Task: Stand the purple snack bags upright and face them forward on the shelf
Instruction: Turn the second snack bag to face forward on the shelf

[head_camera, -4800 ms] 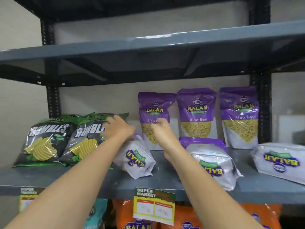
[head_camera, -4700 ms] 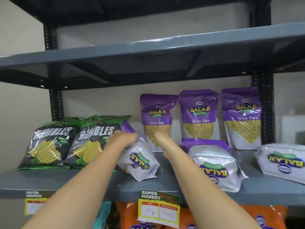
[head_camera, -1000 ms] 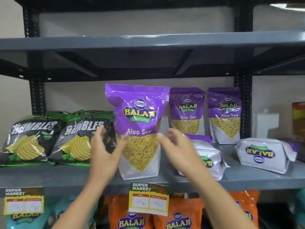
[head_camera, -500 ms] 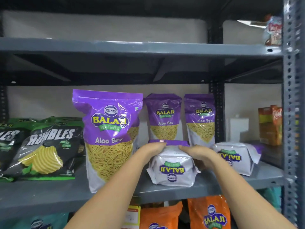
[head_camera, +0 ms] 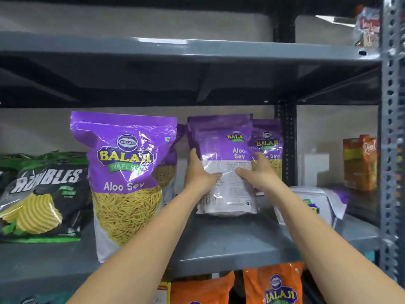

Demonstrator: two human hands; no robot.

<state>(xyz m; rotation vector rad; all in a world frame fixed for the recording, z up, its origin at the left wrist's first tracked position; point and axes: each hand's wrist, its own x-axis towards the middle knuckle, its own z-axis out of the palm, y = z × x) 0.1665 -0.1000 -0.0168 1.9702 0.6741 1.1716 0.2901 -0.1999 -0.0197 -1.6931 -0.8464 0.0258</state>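
On the middle shelf [head_camera: 230,244], toward its right half, both hands hold one purple snack bag [head_camera: 223,172] upright with its base just at the shelf surface and its printed back panel turned toward the camera. To its left a bigger-looking purple bag [head_camera: 127,172] near the front edge already stands facing forward, and another [head_camera: 268,145] stands behind the held one. At far right a bag [head_camera: 311,207] lies on its side, showing its pale bottom. The left hand [head_camera: 200,174] and right hand [head_camera: 257,174] clasp the bag's flanks at mid-height, fingers [head_camera: 242,172] curled onto the back panel and closed on it.

The pouch looks light, its film glossy and likely slippery, the contents loose and brittle, so a gentle two-sided hold low on the body should suit better than a squeeze.

Half a second earlier this bag lay flat with its bottom toward the camera, hands on top of it; it has since been raised, but needs turning round.
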